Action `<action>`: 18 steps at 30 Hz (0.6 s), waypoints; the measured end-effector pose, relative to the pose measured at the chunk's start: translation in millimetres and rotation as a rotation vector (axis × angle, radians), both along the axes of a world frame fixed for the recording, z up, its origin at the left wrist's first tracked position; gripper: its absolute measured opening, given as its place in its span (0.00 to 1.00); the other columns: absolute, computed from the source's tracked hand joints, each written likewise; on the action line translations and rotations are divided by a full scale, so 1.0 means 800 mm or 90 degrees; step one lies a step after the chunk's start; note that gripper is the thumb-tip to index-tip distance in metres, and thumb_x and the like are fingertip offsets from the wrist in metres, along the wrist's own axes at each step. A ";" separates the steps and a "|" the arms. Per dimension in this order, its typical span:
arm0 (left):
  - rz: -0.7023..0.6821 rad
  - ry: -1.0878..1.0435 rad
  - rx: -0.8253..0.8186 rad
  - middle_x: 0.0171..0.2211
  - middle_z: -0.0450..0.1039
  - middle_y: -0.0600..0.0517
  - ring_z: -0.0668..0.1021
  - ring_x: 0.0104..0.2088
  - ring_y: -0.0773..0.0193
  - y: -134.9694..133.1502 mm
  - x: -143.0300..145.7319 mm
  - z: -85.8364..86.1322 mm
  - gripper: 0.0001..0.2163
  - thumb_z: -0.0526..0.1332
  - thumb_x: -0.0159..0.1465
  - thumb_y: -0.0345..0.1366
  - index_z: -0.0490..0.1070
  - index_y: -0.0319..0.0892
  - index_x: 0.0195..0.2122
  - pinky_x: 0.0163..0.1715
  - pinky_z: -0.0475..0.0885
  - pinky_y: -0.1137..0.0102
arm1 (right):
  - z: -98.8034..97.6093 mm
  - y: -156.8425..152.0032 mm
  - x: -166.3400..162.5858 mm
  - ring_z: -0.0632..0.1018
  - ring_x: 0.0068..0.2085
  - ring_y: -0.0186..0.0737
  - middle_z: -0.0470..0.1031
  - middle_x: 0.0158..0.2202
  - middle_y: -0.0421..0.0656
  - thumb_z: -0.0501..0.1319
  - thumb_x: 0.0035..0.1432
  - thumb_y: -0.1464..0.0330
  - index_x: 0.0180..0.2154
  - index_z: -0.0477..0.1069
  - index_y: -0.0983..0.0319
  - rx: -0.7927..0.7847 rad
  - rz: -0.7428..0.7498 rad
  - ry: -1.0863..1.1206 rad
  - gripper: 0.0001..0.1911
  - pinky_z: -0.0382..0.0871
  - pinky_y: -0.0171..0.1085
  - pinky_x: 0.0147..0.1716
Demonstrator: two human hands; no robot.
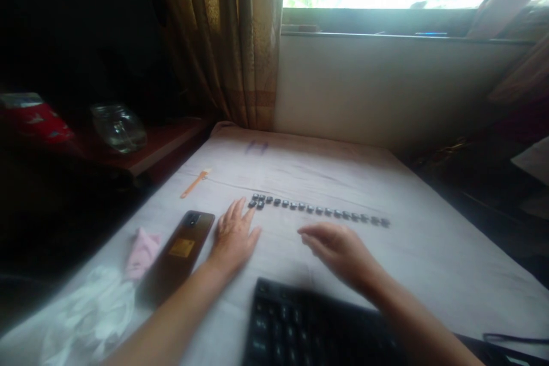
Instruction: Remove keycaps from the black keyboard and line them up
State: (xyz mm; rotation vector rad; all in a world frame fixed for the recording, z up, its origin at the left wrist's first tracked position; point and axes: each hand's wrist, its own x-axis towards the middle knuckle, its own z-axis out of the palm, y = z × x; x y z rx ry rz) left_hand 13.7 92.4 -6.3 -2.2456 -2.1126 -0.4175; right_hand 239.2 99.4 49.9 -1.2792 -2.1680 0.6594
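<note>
While my left hand [235, 240], the nearer, lies fingers apart by their left end, the keys [319, 210] run rightward in line beyond my right hand [338, 246], fingers bunched, whether holding anything I cannot tell.

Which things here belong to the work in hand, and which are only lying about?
Likely in the work:
black keycaps, near left hand and right hand
black keyboard, partly hidden

Apparently just lying about:
smartphone
pink cloth
glass jar
orange-handled tool, its use unclear
</note>
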 end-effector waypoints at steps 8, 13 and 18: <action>0.000 0.016 -0.050 0.63 0.61 0.42 0.62 0.63 0.49 0.003 0.002 0.003 0.20 0.54 0.67 0.38 0.65 0.38 0.59 0.59 0.60 0.53 | -0.004 -0.014 0.013 0.81 0.31 0.39 0.82 0.31 0.43 0.57 0.58 0.68 0.35 0.79 0.57 0.004 0.011 0.019 0.10 0.75 0.38 0.32; 0.000 0.015 -0.050 0.63 0.61 0.42 0.62 0.63 0.50 0.003 0.003 0.004 0.21 0.54 0.67 0.38 0.64 0.37 0.60 0.59 0.59 0.53 | -0.003 -0.028 0.013 0.81 0.33 0.40 0.81 0.33 0.44 0.56 0.59 0.68 0.36 0.78 0.59 -0.007 0.071 -0.007 0.11 0.74 0.38 0.34; -0.002 0.015 -0.050 0.64 0.60 0.43 0.62 0.63 0.51 0.003 0.002 0.004 0.21 0.54 0.67 0.38 0.64 0.38 0.60 0.59 0.59 0.54 | 0.002 -0.046 0.020 0.79 0.33 0.38 0.79 0.36 0.44 0.52 0.60 0.75 0.43 0.77 0.58 -0.033 0.145 -0.091 0.17 0.72 0.37 0.34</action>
